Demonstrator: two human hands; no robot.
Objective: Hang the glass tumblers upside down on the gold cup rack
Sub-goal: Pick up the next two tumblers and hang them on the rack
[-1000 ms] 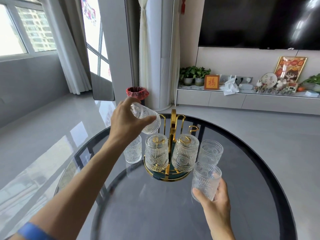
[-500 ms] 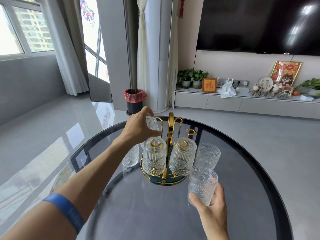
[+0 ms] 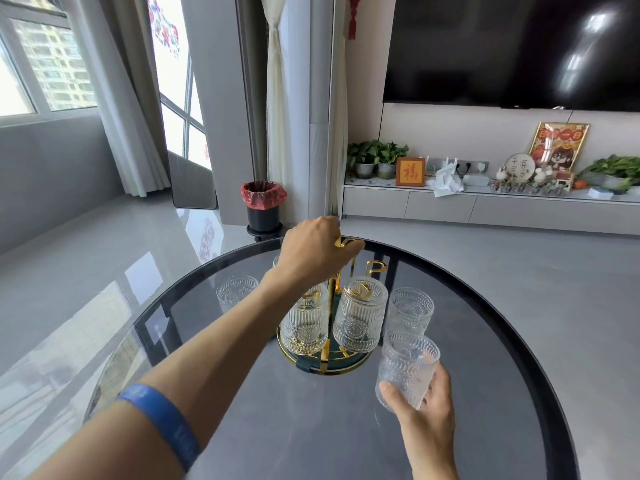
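The gold cup rack (image 3: pixel 323 365) stands mid-table with two ribbed glass tumblers hung upside down at its front, one left (image 3: pixel 304 329) and one right (image 3: pixel 360 320). My left hand (image 3: pixel 315 252) reaches over the rack, its fingers curled on the gold top handle (image 3: pixel 348 242). A sliver of another tumbler (image 3: pixel 275 262) shows under my wrist at the rack's back left. My right hand (image 3: pixel 427 410) holds an upright tumbler (image 3: pixel 408 367) just right of the rack. Loose upright tumblers stand at the right (image 3: pixel 410 306) and the left (image 3: pixel 237 296).
The round dark glass table (image 3: pixel 311 438) has a black rim, with grey floor around it. Behind it are a bin with a red liner (image 3: pixel 263 202), curtains, a TV and a low white cabinet (image 3: pixel 485 206) holding plants and ornaments.
My left hand lowered its tumbler behind the rack at the back left, then shifted right onto the top handle. My right hand held its tumbler nearly still.
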